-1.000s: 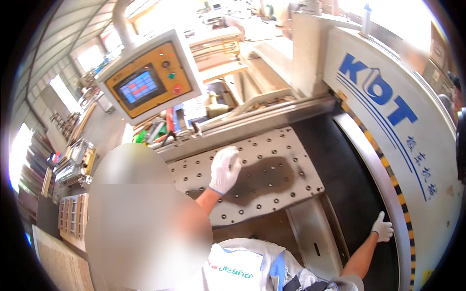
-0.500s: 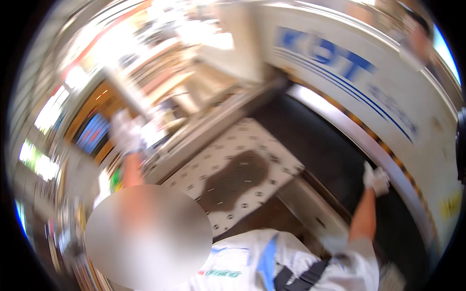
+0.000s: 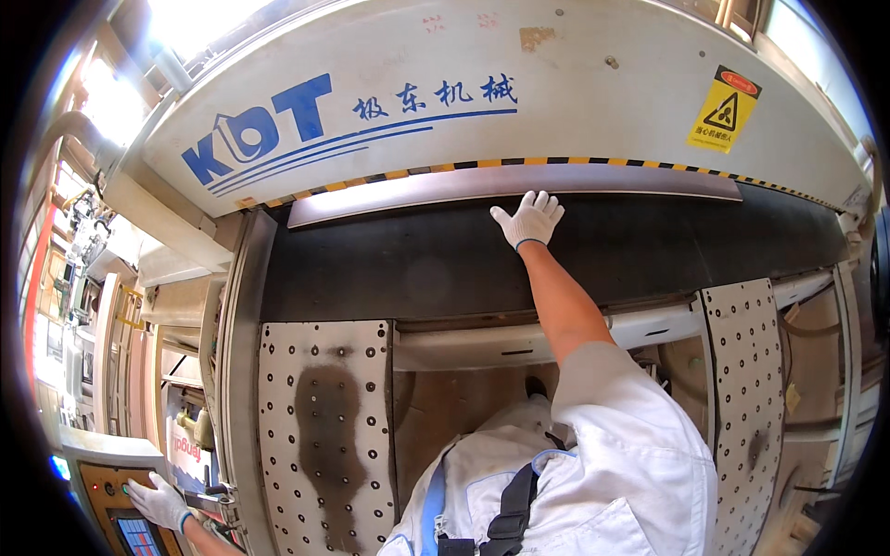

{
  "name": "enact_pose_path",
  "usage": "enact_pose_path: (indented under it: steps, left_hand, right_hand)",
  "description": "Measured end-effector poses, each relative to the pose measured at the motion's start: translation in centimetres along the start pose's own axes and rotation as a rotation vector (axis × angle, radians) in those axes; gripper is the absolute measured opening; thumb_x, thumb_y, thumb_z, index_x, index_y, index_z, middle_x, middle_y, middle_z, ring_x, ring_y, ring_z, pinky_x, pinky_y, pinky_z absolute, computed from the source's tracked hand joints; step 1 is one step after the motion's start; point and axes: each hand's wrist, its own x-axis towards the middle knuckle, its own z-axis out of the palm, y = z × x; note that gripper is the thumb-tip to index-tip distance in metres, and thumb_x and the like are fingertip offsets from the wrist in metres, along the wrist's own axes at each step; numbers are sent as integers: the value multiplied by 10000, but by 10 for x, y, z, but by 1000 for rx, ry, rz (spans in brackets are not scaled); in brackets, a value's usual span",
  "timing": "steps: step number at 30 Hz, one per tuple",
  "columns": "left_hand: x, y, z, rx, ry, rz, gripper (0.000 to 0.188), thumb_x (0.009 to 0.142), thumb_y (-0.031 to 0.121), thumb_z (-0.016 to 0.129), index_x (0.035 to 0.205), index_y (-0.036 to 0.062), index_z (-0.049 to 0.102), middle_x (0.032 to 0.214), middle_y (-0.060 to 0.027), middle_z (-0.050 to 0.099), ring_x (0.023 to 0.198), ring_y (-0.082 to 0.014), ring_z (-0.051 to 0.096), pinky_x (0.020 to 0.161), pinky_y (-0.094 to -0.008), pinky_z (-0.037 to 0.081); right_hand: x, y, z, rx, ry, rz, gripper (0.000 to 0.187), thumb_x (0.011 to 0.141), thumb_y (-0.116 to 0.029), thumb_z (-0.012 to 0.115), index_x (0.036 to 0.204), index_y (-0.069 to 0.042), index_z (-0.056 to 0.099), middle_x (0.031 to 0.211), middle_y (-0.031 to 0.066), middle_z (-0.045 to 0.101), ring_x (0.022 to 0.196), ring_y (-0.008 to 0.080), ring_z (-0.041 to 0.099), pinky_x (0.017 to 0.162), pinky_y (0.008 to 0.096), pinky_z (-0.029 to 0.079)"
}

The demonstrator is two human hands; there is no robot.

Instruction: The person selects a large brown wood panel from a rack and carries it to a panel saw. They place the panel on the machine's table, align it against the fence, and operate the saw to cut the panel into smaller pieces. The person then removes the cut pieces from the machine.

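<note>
My right hand, in a white glove, reaches far ahead with its fingers spread. Its fingertips overlap the near edge of a long, pale strip-like panel lying across the machine's black bed. Down at the left, my left hand, also gloved, is stretched out over a control panel with the fingers extended. Those fingertips are beside a small green-lit button; whether they press it I cannot tell. Neither hand holds anything.
A white machine beam with a yellow-black striped edge spans above the strip. Perforated support tables stand left and right of my body. A yellow warning label is on the beam. A metal side rail runs at the left.
My view has turned from a tilted, blurred angle to face the machine squarely. My right hand now overlaps the strip's near edge; my left hand is at the control panel's buttons.
</note>
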Motion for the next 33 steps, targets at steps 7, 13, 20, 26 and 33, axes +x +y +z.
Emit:
enact_pose_path:
  steps: [7, 13, 20, 26, 33]
  left_hand:
    - [-98, 56, -4, -812, 44, 144, 561, 1032, 251, 627, 1493, -50, 518, 1548, -239, 525, 1449, -384, 481, 1228, -482, 361]
    - [-188, 90, -48, -879, -154, 157, 527, 978, 104, 645, 1461, -70, 526, 1573, -256, 490, 1454, -392, 473, 1230, -487, 363]
    - [-225, 65, -52, -955, -215, -15, 464, 964, 61, 632, 1407, -63, 573, 1526, -241, 534, 1421, -377, 504, 1207, -472, 381]
    - [-238, 36, -72, -898, -164, -50, 474, 939, 87, 667, 1391, -39, 603, 1462, -226, 596, 1395, -371, 532, 1194, -475, 390]
    - [-148, 7, -68, -737, 165, 18, 521, 848, 194, 777, 1314, 8, 635, 1409, -243, 614, 1320, -421, 568, 1134, -510, 440]
  right_hand:
    - [1, 2, 13, 0, 37, -38, 1029, 865, -781, 626, 1468, 48, 545, 1479, 235, 484, 1436, 459, 346, 1235, 594, 172]
    - [11, 5, 21, -47, 53, -30, 1087, 826, -826, 606, 1474, 44, 538, 1506, 252, 478, 1451, 450, 349, 1231, 607, 167]
    - [13, 5, 13, -89, -74, -9, 1011, 876, -815, 560, 1466, 6, 561, 1560, 249, 465, 1496, 449, 309, 1234, 596, 146]
    - [0, -17, 5, -143, -7, -71, 975, 836, -860, 575, 1351, -36, 657, 1410, 221, 599, 1362, 415, 508, 1102, 588, 367]
    - [31, 36, 8, -324, -279, -93, 1132, 849, -949, 422, 1650, -151, 370, 1675, 161, 385, 1511, 361, 404, 1188, 545, 387]
